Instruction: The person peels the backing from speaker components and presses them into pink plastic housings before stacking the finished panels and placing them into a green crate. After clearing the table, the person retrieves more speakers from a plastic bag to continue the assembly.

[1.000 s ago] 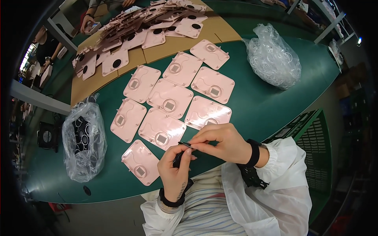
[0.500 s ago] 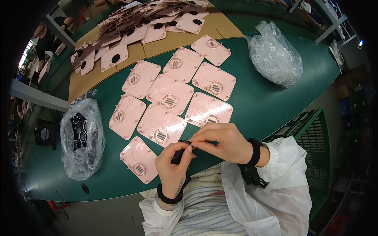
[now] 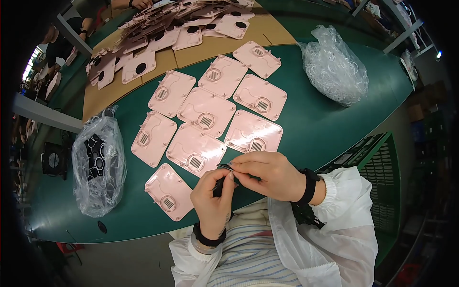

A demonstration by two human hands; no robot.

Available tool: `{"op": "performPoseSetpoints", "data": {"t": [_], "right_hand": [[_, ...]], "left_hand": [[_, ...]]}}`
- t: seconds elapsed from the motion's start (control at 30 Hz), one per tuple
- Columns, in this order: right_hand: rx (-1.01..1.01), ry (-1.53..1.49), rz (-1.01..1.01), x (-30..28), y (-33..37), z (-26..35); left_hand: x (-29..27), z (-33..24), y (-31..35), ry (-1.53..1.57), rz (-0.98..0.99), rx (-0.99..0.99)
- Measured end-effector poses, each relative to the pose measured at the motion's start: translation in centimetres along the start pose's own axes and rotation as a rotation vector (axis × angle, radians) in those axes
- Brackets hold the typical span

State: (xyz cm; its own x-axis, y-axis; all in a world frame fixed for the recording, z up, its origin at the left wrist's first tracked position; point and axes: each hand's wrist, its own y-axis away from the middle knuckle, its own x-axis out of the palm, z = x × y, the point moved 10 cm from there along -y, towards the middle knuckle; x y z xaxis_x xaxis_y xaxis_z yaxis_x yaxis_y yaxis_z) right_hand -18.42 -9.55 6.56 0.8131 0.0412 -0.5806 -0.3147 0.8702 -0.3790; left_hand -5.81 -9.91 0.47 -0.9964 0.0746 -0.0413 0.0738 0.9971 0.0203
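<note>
Hands (image 3: 248, 184) unmoved, pinching thin dark tweezers (image 3: 224, 167).

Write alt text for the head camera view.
Two hands, left hand and right hand, pinch a small dark part together over a green table. Pink plastic plates lie ahead, with clear plastic bags at either side.

**Open green lanes around a crowded middle**

Flat pink plastic plates with round grilles (image 3: 206, 120) cover the middle of the green worktop (image 3: 330, 138). Bare green lies to their right, running to the near edge. A crumpled clear plastic bag of thin clear rings (image 3: 334, 67) blocks the far right corner; a clear bag of black rings (image 3: 98, 165) blocks the left end. The brown cardboard sheet (image 3: 215, 48) along the far edge is heaped with more plates.
</note>
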Motion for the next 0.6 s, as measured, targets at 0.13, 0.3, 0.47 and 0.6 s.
{"op": "performPoseSetpoints", "data": {"t": [0.13,0.3,0.47,0.6], "right_hand": [[0.062,0.010,0.014,-0.2,0.0,-0.6],[0.346,-0.176,0.090,0.1,-0.1,-3.5],[-0.080,0.040,-0.123,-1.6,-0.4,0.5],[-0.127,0.122,-0.144,-1.1,0.1,1.1]], "left_hand": [[0.5,-1.3,0.3,-0.181,-0.010,0.214],[0.6,0.8,0.1,0.062,-0.017,-0.093],[0.1,1.3,0.1,0.113,-0.087,-0.116],[-0.4,-1.1,0.4,-0.176,-0.139,0.182]]}}
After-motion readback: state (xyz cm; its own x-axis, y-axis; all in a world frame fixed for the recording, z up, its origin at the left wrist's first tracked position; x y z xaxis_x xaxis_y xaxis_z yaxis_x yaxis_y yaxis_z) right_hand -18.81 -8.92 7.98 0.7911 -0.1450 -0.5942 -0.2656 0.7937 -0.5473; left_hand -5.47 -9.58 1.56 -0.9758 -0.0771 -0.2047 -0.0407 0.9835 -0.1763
